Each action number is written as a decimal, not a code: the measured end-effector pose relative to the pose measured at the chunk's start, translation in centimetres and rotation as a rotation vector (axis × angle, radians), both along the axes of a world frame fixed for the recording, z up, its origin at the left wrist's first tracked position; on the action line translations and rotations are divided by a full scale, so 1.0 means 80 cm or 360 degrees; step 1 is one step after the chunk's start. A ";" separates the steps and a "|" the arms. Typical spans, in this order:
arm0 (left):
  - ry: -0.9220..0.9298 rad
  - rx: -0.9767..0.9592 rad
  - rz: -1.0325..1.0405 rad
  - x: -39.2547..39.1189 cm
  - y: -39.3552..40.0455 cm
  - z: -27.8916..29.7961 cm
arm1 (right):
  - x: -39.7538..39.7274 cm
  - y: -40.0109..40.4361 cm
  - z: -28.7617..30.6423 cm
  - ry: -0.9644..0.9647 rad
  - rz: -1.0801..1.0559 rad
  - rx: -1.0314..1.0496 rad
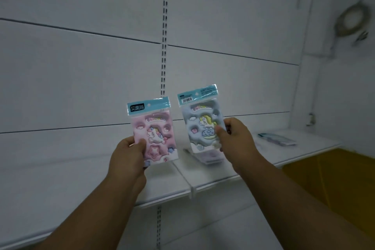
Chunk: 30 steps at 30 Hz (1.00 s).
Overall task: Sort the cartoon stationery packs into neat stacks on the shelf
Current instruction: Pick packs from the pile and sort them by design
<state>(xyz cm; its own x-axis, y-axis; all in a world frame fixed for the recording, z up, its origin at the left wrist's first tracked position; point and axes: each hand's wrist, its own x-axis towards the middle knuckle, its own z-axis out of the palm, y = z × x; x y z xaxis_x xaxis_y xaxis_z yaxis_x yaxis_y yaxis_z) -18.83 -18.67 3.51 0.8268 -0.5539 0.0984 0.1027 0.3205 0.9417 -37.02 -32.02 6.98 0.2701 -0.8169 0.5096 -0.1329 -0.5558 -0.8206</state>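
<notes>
Dim, greyish light; blurred, bowed wide-angle edges

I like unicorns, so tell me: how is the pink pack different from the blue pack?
The pink pack has a pink picture with stars; the blue pack has a grey-blue, cloudy one. The pink pack's header shows a logo, the blue pack's a barcode. The left hand holds the pink pack, the right hand the blue one, slightly higher. Both show a cartoon unicorn under a teal header.

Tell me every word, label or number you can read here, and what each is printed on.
"艾美尚": teal header card of the pink unicorn stationery pack in the left hand.
Barcode with small print: teal header of the blue-grey unicorn stationery pack in the right hand; too small to read.
Puffy lettering atop both designs: blurred.
</notes>
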 end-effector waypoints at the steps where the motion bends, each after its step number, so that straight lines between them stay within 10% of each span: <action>1: -0.0001 0.0001 -0.0025 -0.020 -0.029 0.001 | -0.023 -0.022 0.003 -0.0018 -0.0009 0.0011; 30: -0.0155 0.0599 -0.0526 -0.292 -0.659 -0.001 | -0.299 -0.522 -0.001 0.0035 -0.0267 0.0247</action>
<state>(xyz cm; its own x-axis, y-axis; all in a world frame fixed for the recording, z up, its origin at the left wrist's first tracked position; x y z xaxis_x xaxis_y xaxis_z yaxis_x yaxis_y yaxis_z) -42.16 -71.41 3.47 0.5982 -0.7963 -0.0905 0.0473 -0.0776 0.9959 -60.91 -73.74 6.92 0.1336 -0.9194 0.3698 -0.2319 -0.3918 -0.8903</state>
